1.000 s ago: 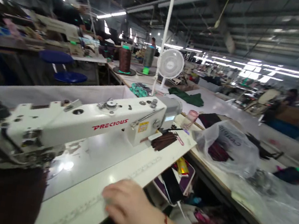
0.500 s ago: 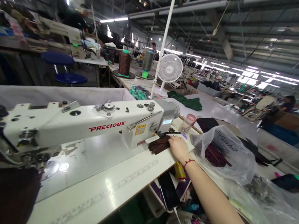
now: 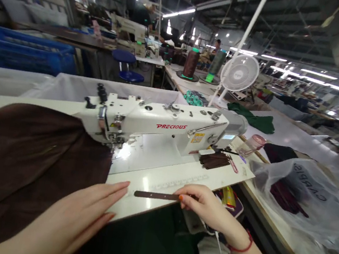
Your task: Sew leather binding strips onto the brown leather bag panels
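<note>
Between thumb and fingers, my right hand (image 3: 198, 201) pinches one end of a narrow brown strap (image 3: 156, 195) with small holes along it. The strap points left over the front edge of the white sewing table (image 3: 181, 179). My left hand (image 3: 88, 204) is stretched flat with its fingers extended, just left of the strap's free end and apart from it. Beside and beneath that hand spreads a large dark brown fabric piece (image 3: 31, 157), reaching to the needle area of the white sewing machine (image 3: 145, 121). A pile of brown straps (image 3: 213, 161) lies at the machine's right end.
A clear plastic bag (image 3: 304, 185) with dark red pieces sits on the right. Behind the machine are a white fan (image 3: 240, 73), thread cones (image 3: 191, 63) and a pink cup (image 3: 252, 145). Blue stools (image 3: 127, 67) and a blue crate (image 3: 24, 51) stand farther back left.
My right hand has come back from the strap pile toward me, bringing one strap. My left hand has entered view. The camera has turned left, showing more of the brown fabric.
</note>
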Motion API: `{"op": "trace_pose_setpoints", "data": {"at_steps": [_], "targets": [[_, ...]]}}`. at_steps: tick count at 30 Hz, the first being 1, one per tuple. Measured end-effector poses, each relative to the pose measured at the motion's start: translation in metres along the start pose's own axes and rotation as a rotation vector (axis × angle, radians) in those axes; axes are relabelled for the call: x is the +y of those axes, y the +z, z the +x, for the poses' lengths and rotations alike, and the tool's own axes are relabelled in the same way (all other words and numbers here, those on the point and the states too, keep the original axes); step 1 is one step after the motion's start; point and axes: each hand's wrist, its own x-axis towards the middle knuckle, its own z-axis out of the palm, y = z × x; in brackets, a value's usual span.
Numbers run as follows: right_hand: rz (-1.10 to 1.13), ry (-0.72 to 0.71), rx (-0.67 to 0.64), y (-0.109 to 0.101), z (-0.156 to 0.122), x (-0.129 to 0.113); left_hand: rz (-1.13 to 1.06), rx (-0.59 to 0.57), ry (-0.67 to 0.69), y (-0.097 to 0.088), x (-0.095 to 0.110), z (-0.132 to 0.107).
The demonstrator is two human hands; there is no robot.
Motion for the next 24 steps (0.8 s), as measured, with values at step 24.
{"op": "trace_pose_setpoints", "data": {"at_steps": [24], "targets": [[0.658, -0.058, -0.204, 0.169, 0.115, -0.081, 0.136, -0.052, -0.244, -0.061, -0.055, -0.071]]}}
